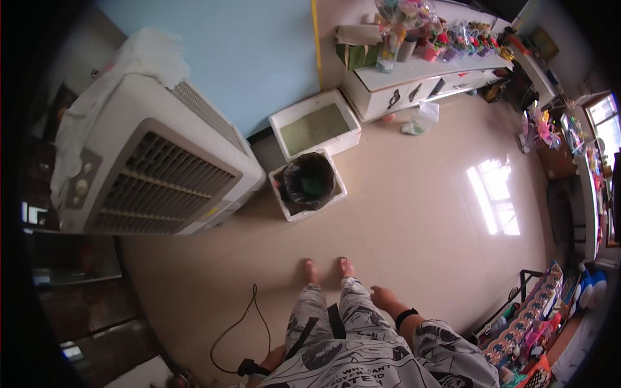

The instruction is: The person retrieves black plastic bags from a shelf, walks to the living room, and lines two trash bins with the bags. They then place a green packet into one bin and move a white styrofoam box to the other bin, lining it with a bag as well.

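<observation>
At the lower edge, my left hand (275, 357) hangs beside my left thigh, its fingers mostly hidden. A thin dark cable (223, 333) loops over the floor next to it, one end near a black band (249, 367) at that wrist; whether the hand grips the cable is unclear. My right hand (384, 299) hangs by my right leg, a black band on its wrist. Its fingers are loosely apart and nothing shows in them. Ahead of my bare feet stands a white foam box (286, 211) with a bin lined in a black bag (310, 181) inside.
Behind it sits a larger foam box (349, 139) with greenish contents. A big air cooler (174, 168) stands left. A white drawer cabinet (381, 100) carries wrapped flowers; a plastic bag (422, 119) lies before it. Crowded racks (527, 323) line the right.
</observation>
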### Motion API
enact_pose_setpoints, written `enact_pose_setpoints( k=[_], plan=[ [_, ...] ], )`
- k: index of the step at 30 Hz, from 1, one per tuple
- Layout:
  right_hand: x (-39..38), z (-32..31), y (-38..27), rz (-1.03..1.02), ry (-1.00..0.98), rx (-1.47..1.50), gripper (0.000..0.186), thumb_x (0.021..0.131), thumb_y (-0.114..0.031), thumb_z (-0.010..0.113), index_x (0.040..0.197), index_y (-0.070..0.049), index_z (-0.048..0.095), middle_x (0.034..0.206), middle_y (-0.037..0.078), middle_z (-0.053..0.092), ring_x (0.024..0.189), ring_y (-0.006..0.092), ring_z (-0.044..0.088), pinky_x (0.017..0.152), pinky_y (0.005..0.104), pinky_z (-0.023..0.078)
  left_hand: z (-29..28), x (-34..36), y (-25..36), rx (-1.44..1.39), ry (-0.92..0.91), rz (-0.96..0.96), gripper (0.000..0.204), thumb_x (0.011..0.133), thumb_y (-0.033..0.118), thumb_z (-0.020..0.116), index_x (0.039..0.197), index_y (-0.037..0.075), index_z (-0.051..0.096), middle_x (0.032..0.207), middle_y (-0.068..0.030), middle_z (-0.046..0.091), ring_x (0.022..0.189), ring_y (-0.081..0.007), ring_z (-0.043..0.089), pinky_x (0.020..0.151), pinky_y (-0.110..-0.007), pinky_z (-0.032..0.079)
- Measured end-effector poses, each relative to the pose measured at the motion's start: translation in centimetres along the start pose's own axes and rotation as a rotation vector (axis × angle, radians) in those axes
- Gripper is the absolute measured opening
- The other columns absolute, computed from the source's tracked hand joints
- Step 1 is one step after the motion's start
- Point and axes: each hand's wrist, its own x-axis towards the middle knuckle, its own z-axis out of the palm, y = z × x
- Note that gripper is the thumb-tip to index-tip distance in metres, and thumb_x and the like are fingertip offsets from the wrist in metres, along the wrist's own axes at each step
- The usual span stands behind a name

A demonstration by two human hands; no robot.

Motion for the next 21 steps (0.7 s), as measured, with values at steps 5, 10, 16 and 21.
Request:
enact_pose_setpoints(
  k=[5,10,16,21],
  plan=[
    [-1.7,-4.6,2.9,-0.046,0.278,0.054,0.037,0.083,-0.020,0.046,0.115,-0.005,0.058,0.097,0.025,0.064,0.092,0.0411,0.061,0.081,0.0439,0.049,1.5,1.7,0.1,-0.131,0.455,0.427,0.058,0.089,0.031,0.052,0.136,0.001,0.037,0.118,-0.0148,0.056,0.100,-0.0234,0.056,0.083,-0.034,0.046],
    [-1.3,-2.3,11.8,0.069,0.075,-0.263,0.022,0.079,-0.025,0.059,0.093,-0.010,0.066,0.088,0.013,0.067,0.085,0.0277,0.064,0.068,0.0404,0.051,1.6,0.7,-2.6,0.278,0.777,0.411,0.036,0.086,0.030,0.062,0.108,0.001,0.060,0.094,-0.0172,0.065,0.081,-0.0302,0.063,0.073,-0.048,0.053],
    [2.3,4.5,12.7,-0.239,-0.193,-1.131,0.016,0.079,-0.025,0.065,0.076,-0.010,0.069,0.076,0.008,0.068,0.079,0.0222,0.064,0.063,0.0374,0.048,-1.8,-6.8,-10.1,-0.490,0.962,0.127,0.024,0.091,0.016,0.056,0.095,-0.008,0.059,0.075,-0.0204,0.063,0.055,-0.0230,0.061,0.040,-0.037,0.051],
    [3.7,6.3,-6.9,-0.313,0.117,-0.583,0.024,0.084,-0.020,0.051,0.080,-0.006,0.070,0.093,0.019,0.066,0.087,0.0364,0.063,0.073,0.0437,0.050,-1.7,-8.1,-21.2,-0.549,0.984,-0.362,0.045,0.094,0.033,0.048,0.064,0.000,0.048,0.050,-0.0180,0.053,0.039,-0.0226,0.051,0.040,-0.043,0.047]
  ],
)
